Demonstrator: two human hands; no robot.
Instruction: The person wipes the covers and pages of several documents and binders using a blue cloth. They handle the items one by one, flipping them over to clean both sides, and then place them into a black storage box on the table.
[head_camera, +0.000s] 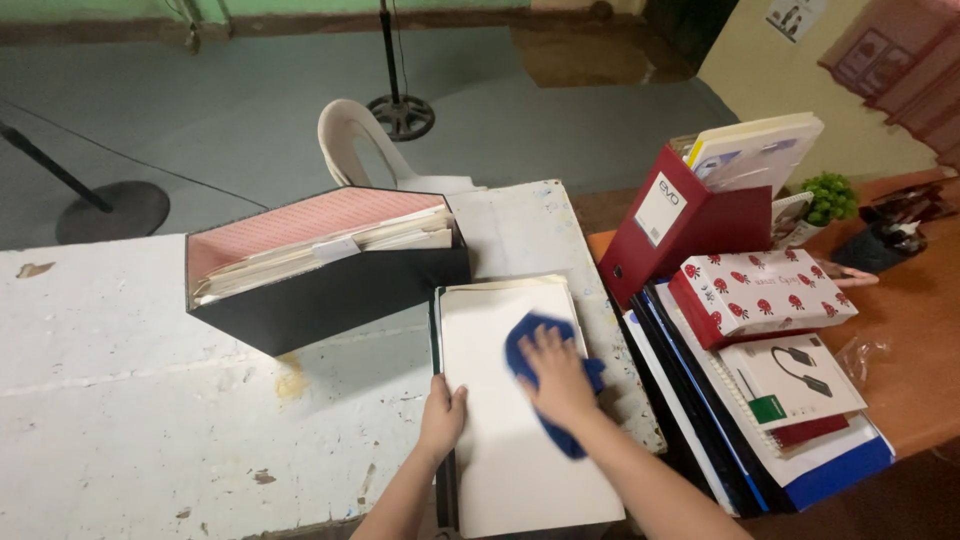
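A white folder (500, 440) lies flat at the near edge of the worn white table (150, 400). My right hand (558, 378) presses a blue cloth (530, 340) onto the folder's upper right part, fingers spread over the cloth. My left hand (441, 412) rests on the folder's left edge, holding it down. Behind the folder stands a black file box (330, 290) with a pink inner wall, stuffed with papers.
To the right, a stack of folders and notebooks (770, 400) lies on an orange table (920, 340), with a red file box (680, 220), a strawberry-patterned box (760, 290) and a small green plant (828, 197). A white plastic chair (360, 135) stands behind the table.
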